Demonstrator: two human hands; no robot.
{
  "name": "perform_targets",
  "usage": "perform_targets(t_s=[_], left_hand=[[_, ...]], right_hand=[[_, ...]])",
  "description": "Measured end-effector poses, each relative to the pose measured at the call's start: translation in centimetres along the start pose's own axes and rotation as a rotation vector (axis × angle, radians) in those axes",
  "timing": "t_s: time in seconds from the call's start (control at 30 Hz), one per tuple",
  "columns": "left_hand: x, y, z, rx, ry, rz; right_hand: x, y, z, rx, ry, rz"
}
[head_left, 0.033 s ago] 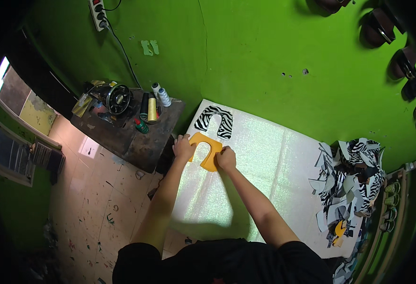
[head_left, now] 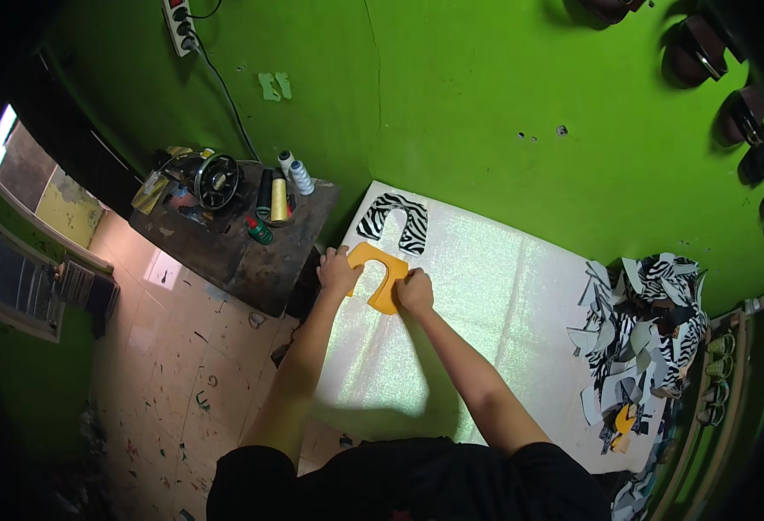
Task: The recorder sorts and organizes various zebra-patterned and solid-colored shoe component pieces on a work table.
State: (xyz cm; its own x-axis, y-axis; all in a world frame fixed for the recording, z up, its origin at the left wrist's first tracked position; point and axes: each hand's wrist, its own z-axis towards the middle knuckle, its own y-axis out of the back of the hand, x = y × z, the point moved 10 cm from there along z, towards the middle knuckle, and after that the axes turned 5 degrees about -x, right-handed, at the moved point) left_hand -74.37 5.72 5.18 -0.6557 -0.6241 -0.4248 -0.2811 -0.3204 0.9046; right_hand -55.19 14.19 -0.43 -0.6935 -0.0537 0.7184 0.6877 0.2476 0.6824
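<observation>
A flat yellow U-shaped piece lies on shimmering white sheet material over the table. My left hand grips its left leg, the thumb toward the inner curve and the fingers over the outer side. At the outer right edge, my right hand is closed in a pinch against the piece. Whatever that pinch holds, if anything, is too small and hidden to make out. Just beyond the yellow piece, a zebra-patterned U-shaped piece rests flat near the far left corner.
A dark stand with a sewing machine is at the left, bearing thread spools and a small green bottle. Zebra and grey scraps are heaped along the table's right end. A green wall rises behind.
</observation>
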Motion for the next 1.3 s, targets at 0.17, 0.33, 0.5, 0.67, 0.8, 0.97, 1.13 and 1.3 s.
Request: perform_targets(t_s=[0.17, 0.33, 0.5, 0.67, 0.8, 0.97, 1.13, 1.3], left_hand=[[-1.0, -0.2, -1.7, 0.085, -0.081, 0.141], [-0.4, -1.7, -2.0, -0.005, -0.144, 0.251], [-0.6, -2.1, -2.4, -0.042, -0.158, 0.299], [-1.4, -0.5, -3.7, -0.049, -0.126, 0.200], [-3.8, 0.1, -6.2, -0.082, -0.168, 0.107], [-11.0, -1.4, -12.8, -0.004, -0.358, -0.016], [-19.9, -4.5, -22.0, 0.224, -0.628, -0.160], [-27.0, -6.1, -30.5, 0.418, -0.794, -0.309]], right_hand=[[1.8, -0.4, -2.0, 0.088, 0.008, -0.082], [2.4, -0.9, -2.6, 0.169, 0.007, -0.141], [1.8, -0.7, -2.6, 0.229, 0.028, -0.171], [0.1, 2.7, -4.4, 0.112, 0.136, -0.006], [-5.8, 7.3, -7.4, 0.096, 0.135, 0.131], [-16.9, 15.6, -12.5, -0.096, -0.003, 0.242], [-25.8, 24.6, -18.0, -0.346, -0.241, 0.469], [-28.6, 31.9, -22.5, -0.540, -0.320, 0.528]])
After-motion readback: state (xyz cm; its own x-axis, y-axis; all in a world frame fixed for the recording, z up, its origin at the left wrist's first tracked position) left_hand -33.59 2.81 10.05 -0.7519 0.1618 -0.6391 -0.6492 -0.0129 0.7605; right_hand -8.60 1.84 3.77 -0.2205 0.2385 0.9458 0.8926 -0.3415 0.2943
